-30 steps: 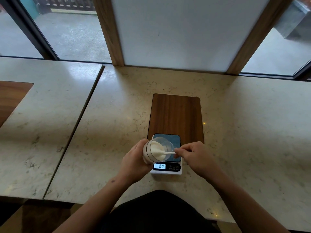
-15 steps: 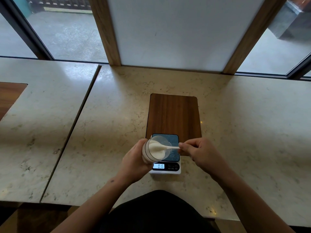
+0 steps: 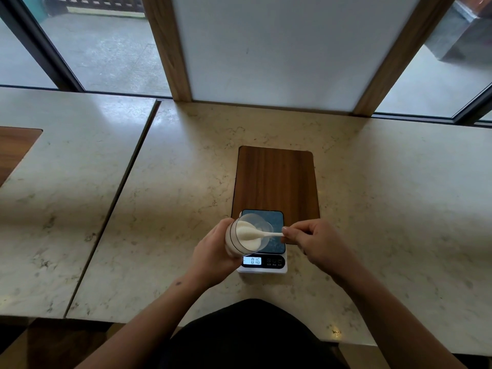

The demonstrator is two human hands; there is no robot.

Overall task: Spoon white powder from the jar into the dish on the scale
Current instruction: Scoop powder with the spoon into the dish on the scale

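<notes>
Compared with the earlier frame, the small white plastic spoon [image 3: 257,233] has risen from deep in the powder to the mouth of the clear round jar [image 3: 241,235], heaped with white powder [image 3: 246,237]. The left hand [image 3: 213,251] grips the tilted jar over the white digital scale [image 3: 263,258], and the right hand [image 3: 316,242] pinches the spoon's handle. The dish itself cannot be made out behind the jar; a jolt of the heaped spoon could scatter powder onto the scale's platform and the marbled countertop [image 3: 386,209], and the jar's steep tilt risks an unmeasured spill.
</notes>
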